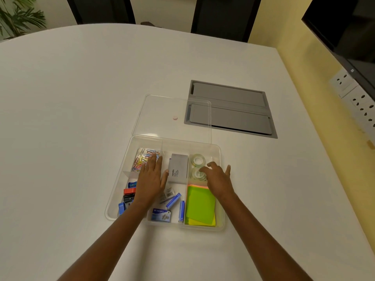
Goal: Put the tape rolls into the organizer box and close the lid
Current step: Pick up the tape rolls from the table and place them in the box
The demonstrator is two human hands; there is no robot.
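A clear plastic organizer box (220,157) sits open on the white table in front of me. Two clear tape rolls lie in its far right compartment: one at the back (197,159), one nearer (196,174). My right hand (217,179) hovers over that compartment, fingers spread and curled, fingertips just above the nearer roll, holding nothing. Flat and spread, my left hand (151,177) rests over the left middle of the box. The clear lid (172,116) lies flat on the table just behind the box.
The box also holds coloured paper clips (142,157), a grey card box (178,168), staple packs (162,214), sharpeners (128,194) and green sticky notes (199,205). A grey cable hatch (233,110) is set into the table at the back right. Wall sockets (357,98) lie far right.
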